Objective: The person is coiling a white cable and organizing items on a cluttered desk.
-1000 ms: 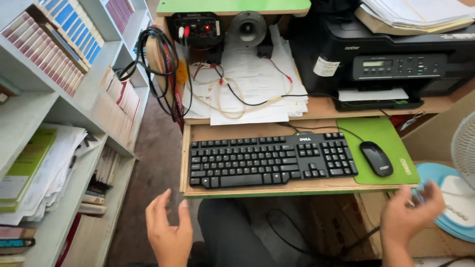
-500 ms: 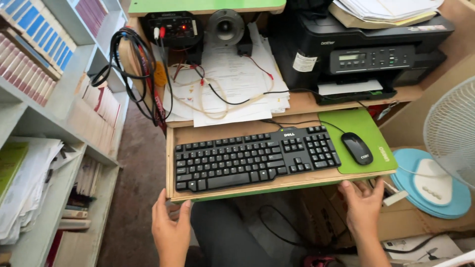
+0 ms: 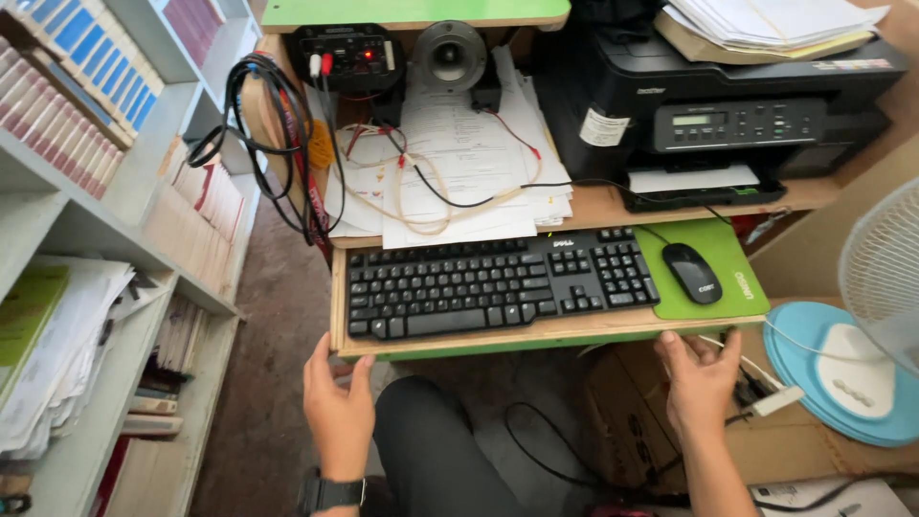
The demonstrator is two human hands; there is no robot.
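Head view: keyboard tray (image 3: 546, 335) lengthwise left-right.

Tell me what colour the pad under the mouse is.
Green; the mouse pad shows clearly in the head view, under the black mouse.

Two hands show: the left hand (image 3: 337, 410) and the right hand (image 3: 700, 379), both just below the front edge of one pull-out tray (image 3: 536, 332). On the tray lie one keyboard (image 3: 498, 284), one mouse (image 3: 692, 273) and one green mouse pad (image 3: 735, 287). Above stand one printer (image 3: 728, 105), one round speaker (image 3: 449, 56) and one black amplifier box (image 3: 349, 57). One fan (image 3: 876, 325) stands at the right. One watch (image 3: 332, 493) sits on the left wrist.
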